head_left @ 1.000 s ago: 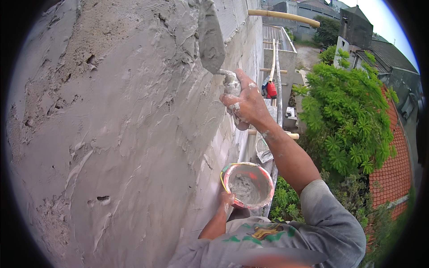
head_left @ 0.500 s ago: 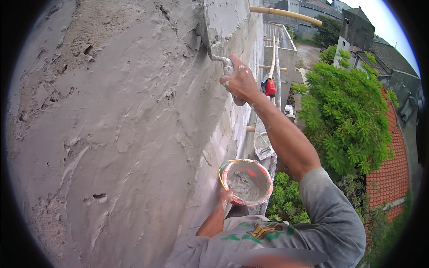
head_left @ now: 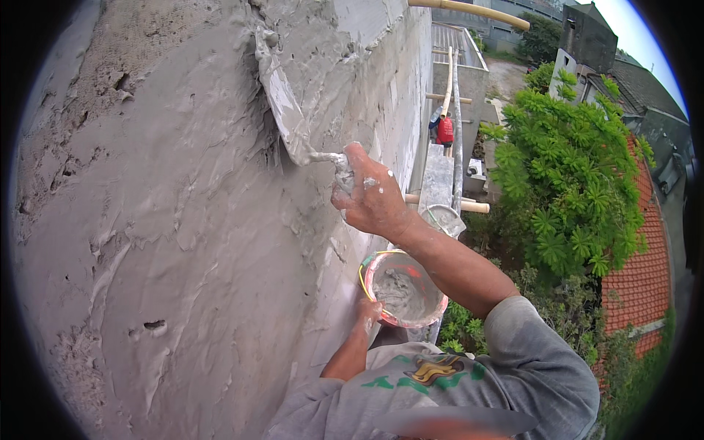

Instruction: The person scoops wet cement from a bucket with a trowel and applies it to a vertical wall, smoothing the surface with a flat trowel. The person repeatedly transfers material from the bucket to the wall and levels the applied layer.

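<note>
My right hand (head_left: 372,192) is wrapped round the handle of a trowel (head_left: 284,110). The mortar-smeared blade lies against the wall (head_left: 198,220), which is coated in wet grey mortar with ridges and small pits. A lump of mortar clings near the blade's far end. Lower down, my left hand (head_left: 369,311) grips the rim of a bucket (head_left: 443,306) at its left side. The bucket is reddish with a yellow-green handle, and grey mortar (head_left: 400,292) sits inside it. My right forearm passes above the bucket's far side.
Bamboo poles (head_left: 469,11) jut out from the wall. A narrow plank (head_left: 438,180) runs alongside it, with a second pail (head_left: 444,218) and a red container (head_left: 445,130) on it. To the right, a leafy tree (head_left: 565,183) and an orange tiled roof (head_left: 638,271) lie below.
My right hand has brought the trowel down and to the left across the wall, and its blade now shows broadside. My left hand still holds the bucket, which sits slightly higher in view.
</note>
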